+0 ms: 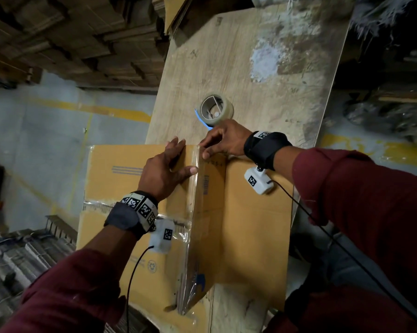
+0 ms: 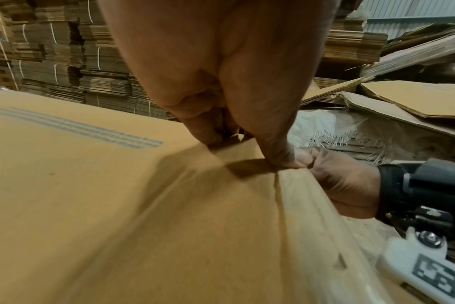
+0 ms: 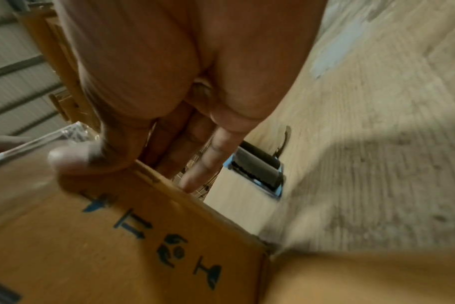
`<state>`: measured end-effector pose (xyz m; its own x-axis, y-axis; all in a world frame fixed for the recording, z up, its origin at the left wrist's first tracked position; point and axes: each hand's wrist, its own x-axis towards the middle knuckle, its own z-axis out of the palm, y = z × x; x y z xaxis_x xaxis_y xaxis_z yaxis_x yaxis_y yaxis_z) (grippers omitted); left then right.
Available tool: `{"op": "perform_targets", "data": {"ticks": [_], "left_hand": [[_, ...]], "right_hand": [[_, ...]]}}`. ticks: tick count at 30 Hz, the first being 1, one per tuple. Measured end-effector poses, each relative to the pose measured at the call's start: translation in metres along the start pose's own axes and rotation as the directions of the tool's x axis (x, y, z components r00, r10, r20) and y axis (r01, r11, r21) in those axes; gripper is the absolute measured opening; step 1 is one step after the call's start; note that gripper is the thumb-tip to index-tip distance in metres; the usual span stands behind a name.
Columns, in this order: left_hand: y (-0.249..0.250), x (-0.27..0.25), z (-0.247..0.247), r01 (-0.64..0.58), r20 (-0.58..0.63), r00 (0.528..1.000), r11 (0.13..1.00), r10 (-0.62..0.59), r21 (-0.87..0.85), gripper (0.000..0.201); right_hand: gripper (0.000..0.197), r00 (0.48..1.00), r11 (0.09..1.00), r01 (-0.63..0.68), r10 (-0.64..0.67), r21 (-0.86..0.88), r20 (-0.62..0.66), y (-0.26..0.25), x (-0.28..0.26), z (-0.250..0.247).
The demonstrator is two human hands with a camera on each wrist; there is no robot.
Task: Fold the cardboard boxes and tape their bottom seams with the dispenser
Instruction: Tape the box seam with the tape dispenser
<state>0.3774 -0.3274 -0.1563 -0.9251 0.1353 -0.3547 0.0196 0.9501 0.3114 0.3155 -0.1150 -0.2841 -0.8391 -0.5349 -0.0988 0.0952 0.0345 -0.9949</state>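
Observation:
A brown cardboard box [image 1: 116, 179] with blue print stands on the plywood table [image 1: 226, 56]. Clear tape [image 1: 193, 212] runs along its upper right edge. My left hand [image 1: 169, 164] lies flat on the top face, fingers straight, thumb at the taped edge. My right hand [image 1: 219, 143] holds the far corner, with its thumb on the side face and its fingers behind the far end. In the right wrist view the thumb [image 3: 73, 158] presses the printed box [image 3: 117, 246] face. The tape dispenser [image 1: 216, 109], a clear roll in a blue frame, lies just beyond the right hand, untouched.
Bundled flat cardboard is stacked at the far left [image 1: 70, 32], and more lies low at the left [image 1: 22, 255]. The box overhangs the table's left edge. Loose cardboard sheets [image 2: 416, 98] lie beyond the table. Cables hang from both wrist cameras.

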Motion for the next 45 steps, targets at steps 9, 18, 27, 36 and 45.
{"op": "perform_targets", "data": {"ticks": [9, 18, 27, 36, 45], "left_hand": [[0.001, 0.001, -0.002, 0.014, 0.009, 1.0, 0.999, -0.015, 0.033, 0.083], [-0.005, 0.003, 0.001, 0.002, -0.002, 1.0, 1.0, -0.002, 0.021, 0.083], [-0.007, 0.001, 0.002, -0.017, 0.009, 1.0, 1.0, 0.017, 0.011, 0.084], [0.0, -0.031, -0.003, -0.063, -0.07, 0.995, 0.99, 0.072, 0.124, 0.079], [-0.046, -0.163, 0.021, 0.099, -0.282, 0.948, 0.978, -0.149, -0.184, 0.052]], "right_hand": [[0.054, 0.991, 0.985, -0.023, 0.045, -0.169, 0.129, -0.018, -0.005, -0.006], [0.074, 0.995, 0.911, 0.039, 0.004, -0.41, 0.104, 0.01, -0.016, 0.009], [0.102, 0.997, 0.935, 0.08, -0.072, -0.344, 0.038, -0.005, -0.009, 0.031], [0.124, 0.959, 0.761, 0.244, -0.282, -0.601, 0.032, -0.015, -0.038, 0.052], [0.089, 0.898, 0.397, 0.385, -0.371, -0.833, 0.238, -0.008, -0.055, 0.079]]}}
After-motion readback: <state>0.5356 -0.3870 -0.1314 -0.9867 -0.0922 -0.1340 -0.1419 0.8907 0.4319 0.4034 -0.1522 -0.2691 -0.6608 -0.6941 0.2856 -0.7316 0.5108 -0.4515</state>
